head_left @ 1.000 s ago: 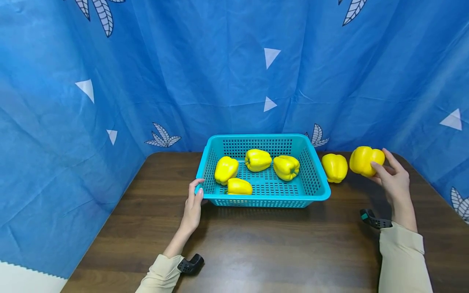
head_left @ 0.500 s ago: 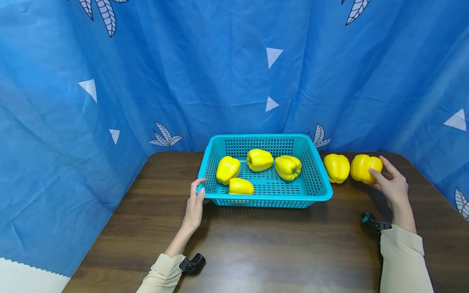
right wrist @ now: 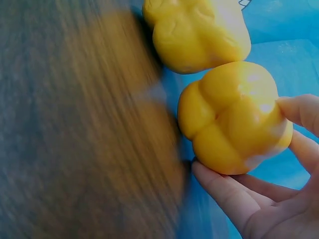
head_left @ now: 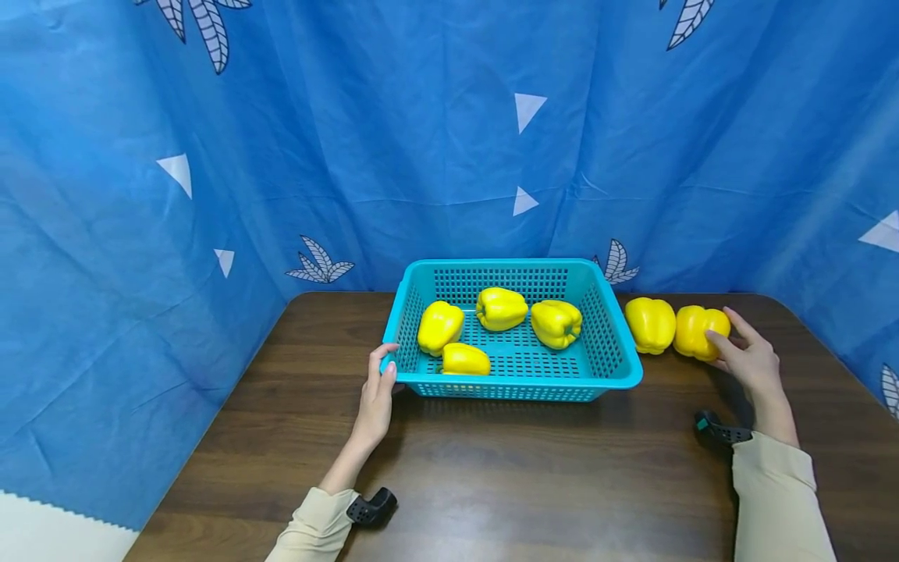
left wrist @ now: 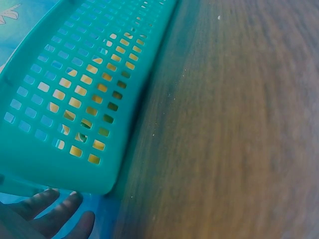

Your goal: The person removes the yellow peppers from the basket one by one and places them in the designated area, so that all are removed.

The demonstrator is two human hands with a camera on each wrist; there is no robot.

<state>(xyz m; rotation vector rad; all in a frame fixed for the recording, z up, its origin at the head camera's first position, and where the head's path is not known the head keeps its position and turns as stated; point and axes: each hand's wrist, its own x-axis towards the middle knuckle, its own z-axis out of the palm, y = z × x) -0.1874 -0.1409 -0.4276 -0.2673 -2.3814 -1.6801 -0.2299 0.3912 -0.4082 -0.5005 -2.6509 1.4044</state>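
My left hand [head_left: 374,402] grips the near left corner of a turquoise plastic basket [head_left: 506,378], thumb and finger at its rim. In the left wrist view the fingertips [left wrist: 75,197] reach the corner under the perforated wall. Several yellow bell peppers lie inside, among them one bell pepper [head_left: 556,324] at the right. On the table right of the basket, my right hand [head_left: 753,361] holds a yellow bell pepper [right wrist: 234,119] between thumb and fingers. Another yellow bell pepper [head_left: 650,325] sits between it and the basket, the two side by side.
The brown wooden table [head_left: 534,476] has rounded far corners. A blue patterned curtain [head_left: 449,140] hangs right behind its back edge and along both sides. Dark camera mounts [head_left: 372,507] sit on both wrists.
My right hand has lowered the bell pepper from the air onto the table, beside the other one. The left hand keeps its hold on the basket, which stays in place.
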